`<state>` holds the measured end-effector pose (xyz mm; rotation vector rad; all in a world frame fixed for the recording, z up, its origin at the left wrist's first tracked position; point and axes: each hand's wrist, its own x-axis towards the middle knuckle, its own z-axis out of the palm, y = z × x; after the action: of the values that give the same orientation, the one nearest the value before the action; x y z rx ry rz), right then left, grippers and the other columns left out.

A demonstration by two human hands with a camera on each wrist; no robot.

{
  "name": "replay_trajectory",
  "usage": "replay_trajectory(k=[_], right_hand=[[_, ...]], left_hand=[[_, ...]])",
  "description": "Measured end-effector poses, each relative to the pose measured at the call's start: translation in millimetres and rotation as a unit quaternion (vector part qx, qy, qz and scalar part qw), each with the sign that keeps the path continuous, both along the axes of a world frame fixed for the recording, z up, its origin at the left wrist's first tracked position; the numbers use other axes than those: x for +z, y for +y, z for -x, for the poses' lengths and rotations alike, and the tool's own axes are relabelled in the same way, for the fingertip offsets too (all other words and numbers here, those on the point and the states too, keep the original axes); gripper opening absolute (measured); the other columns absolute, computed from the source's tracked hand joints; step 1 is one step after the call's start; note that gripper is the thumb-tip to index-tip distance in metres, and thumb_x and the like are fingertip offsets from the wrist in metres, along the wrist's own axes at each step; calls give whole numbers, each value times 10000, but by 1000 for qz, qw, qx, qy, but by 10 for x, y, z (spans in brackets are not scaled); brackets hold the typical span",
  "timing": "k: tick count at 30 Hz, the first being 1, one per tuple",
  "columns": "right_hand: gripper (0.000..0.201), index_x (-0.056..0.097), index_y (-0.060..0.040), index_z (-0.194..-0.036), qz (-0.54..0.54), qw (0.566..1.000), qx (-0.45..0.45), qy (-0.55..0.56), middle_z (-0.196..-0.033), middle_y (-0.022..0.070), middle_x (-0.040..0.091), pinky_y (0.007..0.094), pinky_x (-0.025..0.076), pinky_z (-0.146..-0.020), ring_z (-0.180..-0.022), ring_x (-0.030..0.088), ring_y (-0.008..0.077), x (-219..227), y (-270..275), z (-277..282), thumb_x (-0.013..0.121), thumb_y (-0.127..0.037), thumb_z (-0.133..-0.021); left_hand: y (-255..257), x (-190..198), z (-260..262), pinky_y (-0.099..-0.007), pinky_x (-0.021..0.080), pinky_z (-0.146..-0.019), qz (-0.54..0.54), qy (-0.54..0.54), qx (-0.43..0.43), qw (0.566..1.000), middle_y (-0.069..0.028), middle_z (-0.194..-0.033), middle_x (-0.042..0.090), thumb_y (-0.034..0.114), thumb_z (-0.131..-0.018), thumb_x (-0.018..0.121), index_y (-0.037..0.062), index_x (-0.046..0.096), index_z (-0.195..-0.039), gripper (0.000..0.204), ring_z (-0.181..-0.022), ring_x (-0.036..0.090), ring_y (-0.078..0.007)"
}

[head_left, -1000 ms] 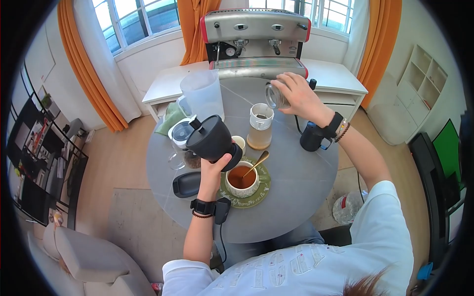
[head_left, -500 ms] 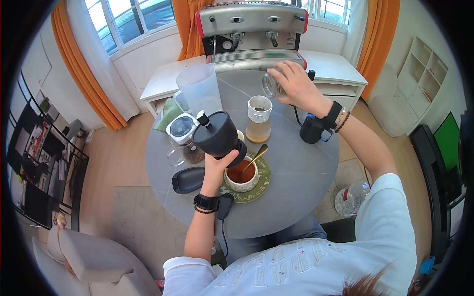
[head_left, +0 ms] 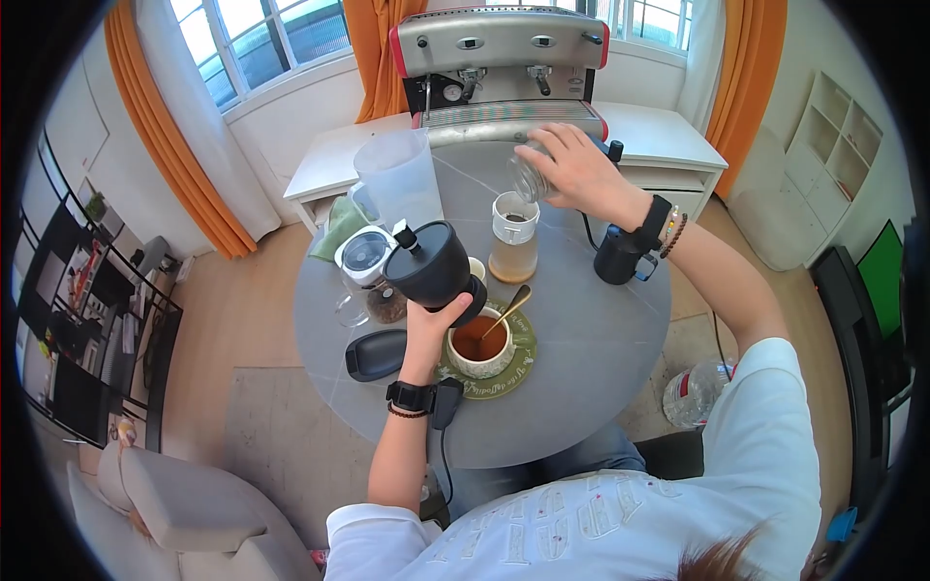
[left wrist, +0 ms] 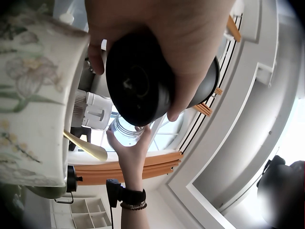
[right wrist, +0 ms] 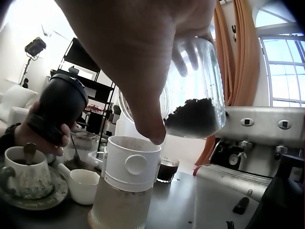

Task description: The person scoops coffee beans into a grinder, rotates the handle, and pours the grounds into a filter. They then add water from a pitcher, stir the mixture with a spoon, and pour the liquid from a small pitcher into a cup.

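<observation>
My left hand (head_left: 433,327) grips a black hand coffee grinder (head_left: 424,263) by its narrow base, with the grinder tilted above the table. Close below stands a floral cup (head_left: 481,358) of reddish-brown liquid, a gold spoon (head_left: 513,305) leaning in it, on a green saucer (head_left: 523,360). My right hand (head_left: 586,179) holds a clear glass jar (right wrist: 217,71) on its side. Dark coffee grounds (right wrist: 193,117) lie along the jar's lower wall in the right wrist view. Under the jar's mouth stands a glass brewer (head_left: 511,263) with a white collar (right wrist: 131,164).
Around the round grey table (head_left: 581,387) stand a frosted pitcher (head_left: 399,179), a lidded glass pot (head_left: 366,257), a black tray (head_left: 376,355), a small white cup (right wrist: 83,186) and a black milk jug (head_left: 620,259). An espresso machine (head_left: 504,68) stands beyond.
The jar in my right hand has tipped further, its mouth now lower and nearer the brewer. My left hand has shifted slightly right with the grinder. The whole head view has shifted slightly.
</observation>
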<state>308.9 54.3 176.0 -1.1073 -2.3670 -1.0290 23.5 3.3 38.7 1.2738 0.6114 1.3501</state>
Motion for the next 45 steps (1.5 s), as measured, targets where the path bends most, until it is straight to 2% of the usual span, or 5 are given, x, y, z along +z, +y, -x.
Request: replay_trajectory(k=[5, 11, 14, 17, 45], right_hand=[[831, 466, -101, -1323, -31, 996, -11, -87, -1272, 149, 477, 457, 339, -1098, -1257, 429, 344, -26, 20, -34, 853, -193, -594], [802, 471, -111, -1326, 10, 998, -10, -56, -1301, 144, 478, 456, 343, -1095, -1256, 435, 331, -53, -4, 9, 823, -156, -607], [804, 469, -115, -1331, -96, 994, -38, -22, -1308, 142, 475, 456, 339, -1098, -1258, 434, 326, -79, 32, -17, 820, -165, -609], [810, 463, -120, -1340, -28, 998, -17, -57, -1313, 145, 473, 464, 333, -1104, -1272, 423, 330, -62, -9, -3, 817, -177, -615], [916, 432, -125, -1375, -42, 998, -40, -7, -1361, 129, 458, 464, 321, -1129, -1302, 401, 337, 49, -45, -57, 860, -177, -568]], left_hand=[[-5, -12, -11, -296, 486, -895, -9, 18, 8, 1000, -74, -1109, 655, 107, -802, 777, -13, 596, -1167, 425, -994, 618, -147], [-26, 11, -25, -300, 492, -894, -11, 21, 13, 1000, -78, -1098, 658, 98, -790, 788, -14, 596, -1167, 437, -997, 621, -148], [-16, 9, -17, -300, 493, -892, -6, 20, 20, 1000, -77, -1097, 658, 102, -792, 787, -16, 595, -1167, 438, -997, 621, -148], [-2, -11, -15, -299, 495, -888, -8, 19, 24, 1000, -78, -1097, 660, 111, -797, 784, -18, 595, -1165, 433, -992, 623, -148], [-24, 30, -41, -304, 497, -894, -23, 67, 10, 997, -86, -1113, 652, 136, -759, 827, -19, 569, -1174, 513, -1013, 617, -154]])
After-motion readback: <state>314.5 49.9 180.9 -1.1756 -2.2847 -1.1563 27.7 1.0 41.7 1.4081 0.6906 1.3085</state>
